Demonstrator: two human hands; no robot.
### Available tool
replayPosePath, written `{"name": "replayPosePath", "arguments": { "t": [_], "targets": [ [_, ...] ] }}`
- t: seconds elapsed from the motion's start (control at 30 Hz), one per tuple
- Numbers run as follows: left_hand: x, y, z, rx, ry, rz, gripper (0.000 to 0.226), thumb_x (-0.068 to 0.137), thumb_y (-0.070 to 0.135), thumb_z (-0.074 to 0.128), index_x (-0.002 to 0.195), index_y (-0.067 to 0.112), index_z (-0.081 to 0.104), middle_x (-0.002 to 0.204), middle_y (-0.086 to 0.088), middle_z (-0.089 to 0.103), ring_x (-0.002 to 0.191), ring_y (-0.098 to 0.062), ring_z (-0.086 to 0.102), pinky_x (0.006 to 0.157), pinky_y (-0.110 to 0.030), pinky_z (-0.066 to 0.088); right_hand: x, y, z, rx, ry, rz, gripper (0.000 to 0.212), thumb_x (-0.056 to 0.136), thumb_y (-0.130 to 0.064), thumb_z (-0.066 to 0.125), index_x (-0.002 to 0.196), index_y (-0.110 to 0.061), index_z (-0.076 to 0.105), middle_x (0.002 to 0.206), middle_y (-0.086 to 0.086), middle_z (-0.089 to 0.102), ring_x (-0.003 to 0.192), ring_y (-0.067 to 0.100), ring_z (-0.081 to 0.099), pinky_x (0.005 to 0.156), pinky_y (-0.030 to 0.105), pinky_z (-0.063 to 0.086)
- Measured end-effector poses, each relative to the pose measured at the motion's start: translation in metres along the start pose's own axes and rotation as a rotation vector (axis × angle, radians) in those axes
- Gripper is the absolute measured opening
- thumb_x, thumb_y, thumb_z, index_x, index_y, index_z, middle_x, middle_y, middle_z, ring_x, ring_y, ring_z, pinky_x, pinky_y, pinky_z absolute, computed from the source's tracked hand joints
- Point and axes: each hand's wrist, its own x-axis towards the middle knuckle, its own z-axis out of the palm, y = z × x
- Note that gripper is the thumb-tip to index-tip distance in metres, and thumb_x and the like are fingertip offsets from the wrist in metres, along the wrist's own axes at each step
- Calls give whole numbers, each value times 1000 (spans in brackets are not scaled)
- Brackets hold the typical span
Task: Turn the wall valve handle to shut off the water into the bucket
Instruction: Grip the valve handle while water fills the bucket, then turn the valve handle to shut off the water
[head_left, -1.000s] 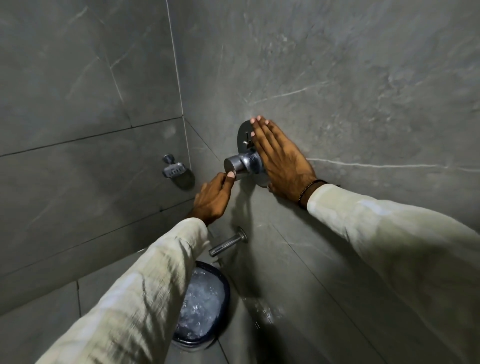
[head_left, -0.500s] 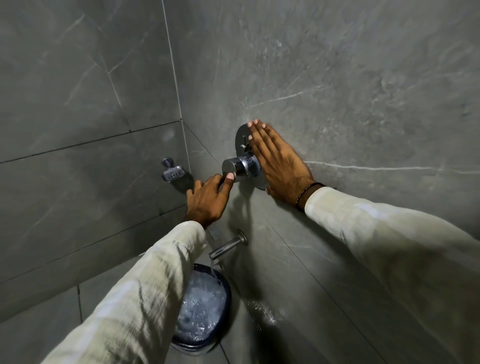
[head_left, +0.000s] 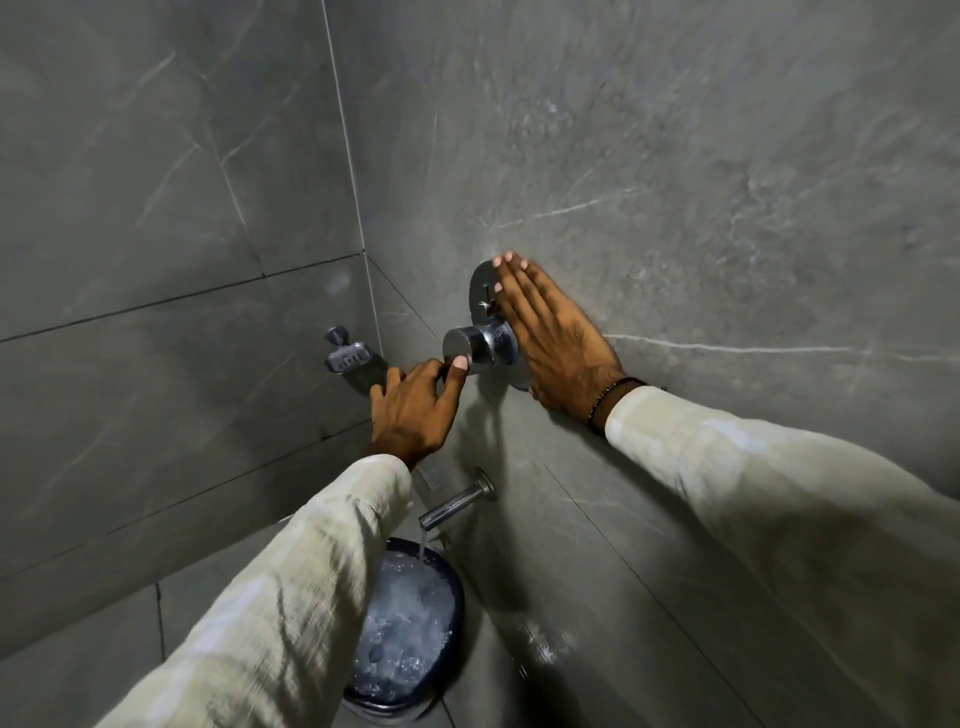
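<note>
We press our left hand (head_left: 415, 410) thumb against the chrome valve handle (head_left: 467, 349), fingers loosely curled, gripping nothing, our right hand (head_left: 550, 338) spread flat on the wall, spout (head_left: 452, 505) trickling into the bucket (head_left: 457, 587)

Grey tiled floor (head_left: 93, 644); dark blue bucket (head_left: 415, 696) stands on it against wall, full of frothing water.

Left hand (head_left: 415, 410) thumb on chrome valve handle (head_left: 470, 349); right hand (head_left: 550, 338) flat against wall; spout (head_left: 451, 505) trickling into bucket (head_left: 410, 631).
</note>
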Motion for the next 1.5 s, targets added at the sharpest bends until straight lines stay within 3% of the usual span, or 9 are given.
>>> {"name": "replayPosePath", "arguments": {
  "t": [0.37, 0.6, 0.7, 0.83, 1.07, 1.2, 1.27, 1.37, 1.5],
  "targets": [
    [10, 2, -18, 61, -83, 49, 63, 100, 65, 17, 117, 23, 60, 112, -13, 71, 116, -36, 54, 109, -61, 30, 1, 1, 1, 6, -4, -3, 116, 96, -80, 23, 165, 7, -9, 171, 38, -13, 162, 49, -9, 132, 56, -6],
    [7, 4, -18, 17, -91, 29, 58, 97, 69, 16, 98, 29, 57, 110, -12, 69, 115, -35, 53, 110, -62, 29, 2, -2, 3, 1, 3, 2, 112, 97, -78, 21, 165, 6, -8, 170, 38, -13, 162, 50, -9, 131, 57, -7],
    [11, 1, -23, -44, -118, 10, 64, 96, 72, 23, 114, 25, 61, 104, -3, 69, 113, -32, 59, 109, -59, 32, 3, -3, 5, 0, 5, 7, 112, 97, -78, 22, 165, 7, -8, 170, 39, -15, 161, 51, -10, 130, 58, -8],
    [16, 9, -36, -174, -43, 52, 60, 95, 69, 34, 123, 22, 60, 120, -4, 70, 109, -28, 64, 104, -61, 43, 3, -4, 5, 8, 8, 4, 112, 97, -76, 23, 165, 7, -8, 169, 41, -16, 161, 52, -11, 131, 59, -9],
    [29, 46, -46, -150, 65, 277, 42, 103, 43, 45, 132, 14, 54, 129, -9, 63, 116, -28, 59, 99, -53, 50, 2, -3, 5, 18, 4, 2, 115, 97, -78, 23, 164, 9, -9, 169, 41, -15, 161, 52, -10, 132, 58, -7],
    [39, 60, -48, -171, 58, 331, 32, 103, 31, 50, 124, 8, 60, 118, -12, 68, 106, -28, 63, 91, -45, 54, 3, -4, 6, 12, 11, 1, 112, 98, -75, 22, 164, 9, -10, 168, 41, -17, 160, 53, -12, 132, 60, -7],
    [43, 64, -47, -166, 41, 323, 27, 104, 26, 51, 115, 5, 63, 109, -14, 71, 95, -27, 66, 81, -37, 55, 3, -5, 7, 20, 15, 1, 110, 98, -74, 22, 165, 8, -9, 168, 42, -17, 160, 54, -12, 131, 60, -8],
    [45, 69, -48, -163, 37, 272, 22, 102, 21, 56, 111, 3, 66, 104, -15, 73, 84, -20, 63, 67, -16, 43, 4, -6, 8, 23, 13, 0, 112, 97, -76, 23, 165, 8, -9, 167, 43, -18, 160, 54, -12, 131, 61, -9],
    [47, 78, -56, -165, 59, 211, 18, 96, 16, 68, 107, 3, 71, 102, -14, 75, 88, -24, 70, 72, -26, 50, 5, -7, 9, 25, 13, 4, 112, 98, -75, 21, 162, 11, -12, 166, 44, -19, 159, 55, -13, 130, 62, -10]
  ]
}}
